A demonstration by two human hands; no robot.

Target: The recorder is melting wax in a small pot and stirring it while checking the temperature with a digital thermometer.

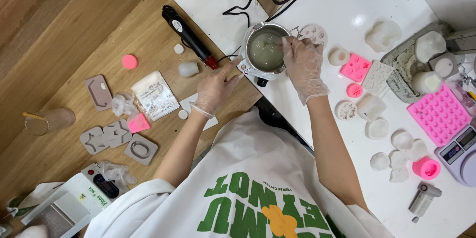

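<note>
A small metal melting pot with pale cloudy liquid stands on a white base at the seam between a wooden table and a white table. My right hand, in a clear glove, holds a thin stirring stick that dips into the liquid. My left hand, also gloved, rests against the pot's handle on its left side. Both forearms reach forward over my white shirt with green print.
A black heat tool and its cable lie left of the pot. Grey moulds, a pink disc and a plastic bag sit on the wood. Pink silicone moulds, white moulds and a scale crowd the white table.
</note>
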